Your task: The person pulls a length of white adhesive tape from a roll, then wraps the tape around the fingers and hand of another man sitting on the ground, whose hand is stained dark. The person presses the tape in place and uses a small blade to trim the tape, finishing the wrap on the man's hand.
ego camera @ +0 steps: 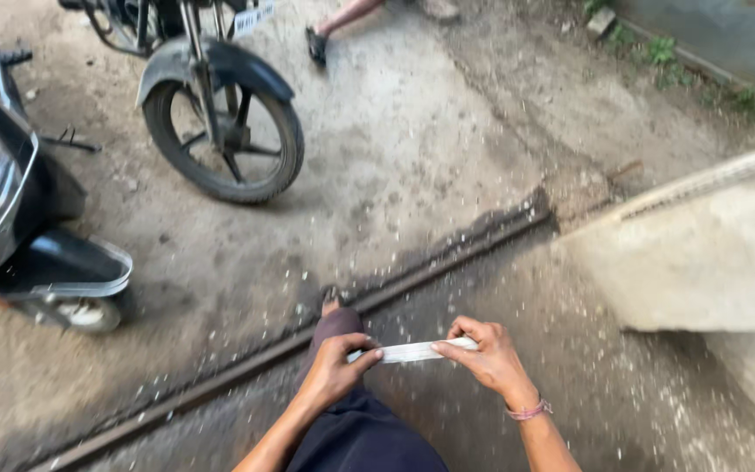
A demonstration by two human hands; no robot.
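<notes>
Head view: left hand (332, 371) and right hand (488, 354) pinch a white strip (414, 351) by its ends; looks light, floppy.

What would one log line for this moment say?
left hand: grips white strip end | right hand: grips other end | strip: stretched level | behind: motorcycle wheel, scooter

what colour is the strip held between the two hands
White; the strip, stretched between the left hand and right hand, shows best in the head view.
</notes>
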